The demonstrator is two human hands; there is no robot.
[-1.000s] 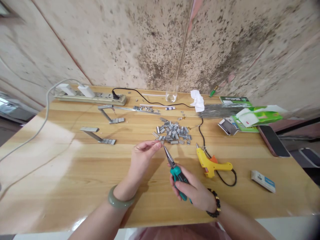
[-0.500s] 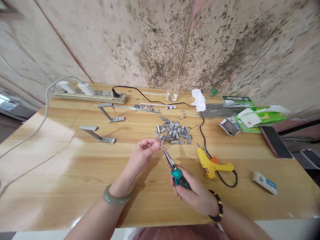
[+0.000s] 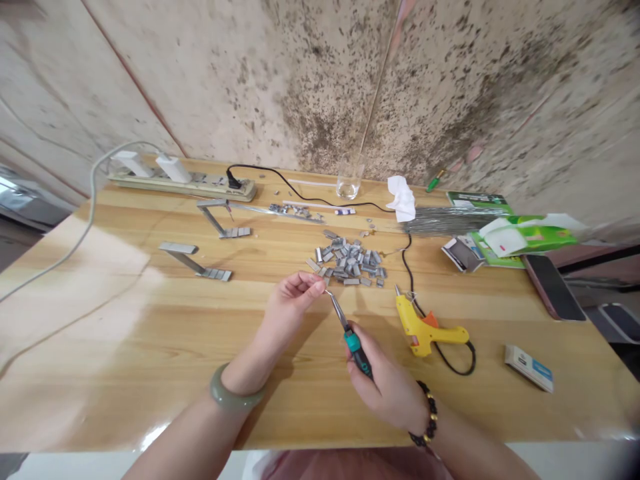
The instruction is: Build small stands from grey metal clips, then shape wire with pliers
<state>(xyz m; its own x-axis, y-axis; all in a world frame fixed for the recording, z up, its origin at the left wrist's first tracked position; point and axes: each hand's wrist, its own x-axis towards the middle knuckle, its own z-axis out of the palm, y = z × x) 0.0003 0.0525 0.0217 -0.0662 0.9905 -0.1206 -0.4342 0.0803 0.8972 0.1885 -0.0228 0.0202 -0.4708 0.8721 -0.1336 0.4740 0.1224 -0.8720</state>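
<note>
My left hand (image 3: pixel 299 297) is closed in a pinch on a short thin wire, most of it hidden by the fingertips. Needle-nose pliers (image 3: pixel 354 343) with teal and black handles are wrapped in my right hand (image 3: pixel 385 380). The tips of the pliers meet the wire right beside my left fingertips. Just beyond the hands lies a loose pile of grey metal staple blocks (image 3: pixel 353 260). Two angular shapes built from such blocks, a nearer one (image 3: pixel 193 260) and a farther one (image 3: pixel 220 217), stand on the left.
On the wooden table (image 3: pixel 150 387), a yellow glue gun (image 3: pixel 425 327) lies right of the pliers, its black cord looping around. Farther right are a small box (image 3: pixel 529 367), a phone (image 3: pixel 555 287) and a bundle of wires (image 3: pixel 450 220). A glass (image 3: pixel 349 180) and power strip (image 3: pixel 200 187) line the back.
The pliers have turned slightly in my right hand, their handles now closer together. Both hands stay at nearly the same place, and the view has shifted a little.
</note>
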